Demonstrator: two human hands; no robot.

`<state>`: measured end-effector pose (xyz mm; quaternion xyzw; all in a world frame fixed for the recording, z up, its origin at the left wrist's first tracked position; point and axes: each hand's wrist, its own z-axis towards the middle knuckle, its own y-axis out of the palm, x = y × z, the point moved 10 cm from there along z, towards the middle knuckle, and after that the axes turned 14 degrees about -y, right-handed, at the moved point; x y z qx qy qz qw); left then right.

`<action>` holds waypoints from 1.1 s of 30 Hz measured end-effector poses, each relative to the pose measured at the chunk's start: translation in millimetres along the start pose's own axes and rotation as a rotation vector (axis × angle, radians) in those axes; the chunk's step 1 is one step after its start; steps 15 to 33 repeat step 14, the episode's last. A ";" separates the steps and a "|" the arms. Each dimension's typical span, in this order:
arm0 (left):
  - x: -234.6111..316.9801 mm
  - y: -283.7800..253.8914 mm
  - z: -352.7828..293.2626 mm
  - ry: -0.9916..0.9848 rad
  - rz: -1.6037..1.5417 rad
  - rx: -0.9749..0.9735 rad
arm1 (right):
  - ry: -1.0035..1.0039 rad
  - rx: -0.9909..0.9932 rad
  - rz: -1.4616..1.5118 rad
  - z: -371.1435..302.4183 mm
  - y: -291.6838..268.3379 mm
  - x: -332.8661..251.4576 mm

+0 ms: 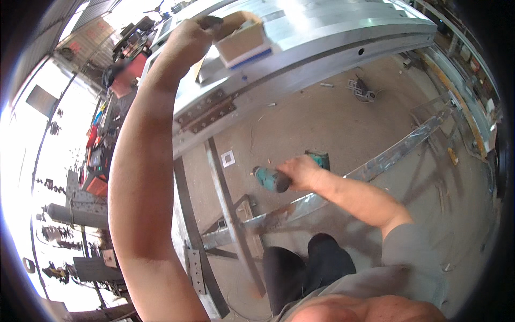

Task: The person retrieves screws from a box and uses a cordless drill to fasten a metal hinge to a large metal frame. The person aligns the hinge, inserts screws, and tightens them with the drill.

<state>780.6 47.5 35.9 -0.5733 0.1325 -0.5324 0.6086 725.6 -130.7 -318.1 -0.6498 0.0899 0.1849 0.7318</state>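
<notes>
My left arm stretches far up to the metal frame, and my left hand [194, 36] is at the left side of a small open cardboard box [244, 45]. Its fingers are dark and partly hidden at the box rim, so their grip does not show. The box rests on the pale metal surface near its edge. Lower down, my right hand [303, 172] is wrapped round the handle of a teal cordless drill [272, 180], held above the floor. The drill's body points left, and its battery end shows beyond my hand.
A long metal frame [306, 58] with a bolted joint plate [206, 111] runs across the top. A steel crossbar [386, 147] and a leg [228, 188] lie below. An angle grinder [366, 92] is on the floor. Another person [122, 80] is at the left.
</notes>
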 end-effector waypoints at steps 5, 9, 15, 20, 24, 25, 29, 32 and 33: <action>-4.3 69.7 73.5 -0.060 0.610 -0.350 | 0.135 0.032 0.125 -10.5 4.2 30.6; -20.4 95.4 100.2 -0.206 0.790 -0.497 | 0.254 0.074 0.233 -10.6 5.8 49.0; -48.4 86.0 115.6 -0.382 0.816 -0.649 | 0.260 0.136 0.272 -7.8 -3.7 54.4; -48.4 86.0 115.6 -0.382 0.816 -0.649 | 0.260 0.136 0.272 -7.8 -3.7 54.4; -48.4 86.0 115.6 -0.382 0.816 -0.649 | 0.260 0.136 0.272 -7.8 -3.7 54.4; -48.4 86.0 115.6 -0.382 0.816 -0.649 | 0.260 0.136 0.272 -7.8 -3.7 54.4; -48.4 86.0 115.6 -0.382 0.816 -0.649 | 0.260 0.136 0.272 -7.8 -3.7 54.4; -48.4 86.0 115.6 -0.382 0.816 -0.649 | 0.260 0.136 0.272 -7.8 -3.7 54.4; -48.4 86.0 115.6 -0.382 0.816 -0.649 | 0.260 0.136 0.272 -7.8 -3.7 54.4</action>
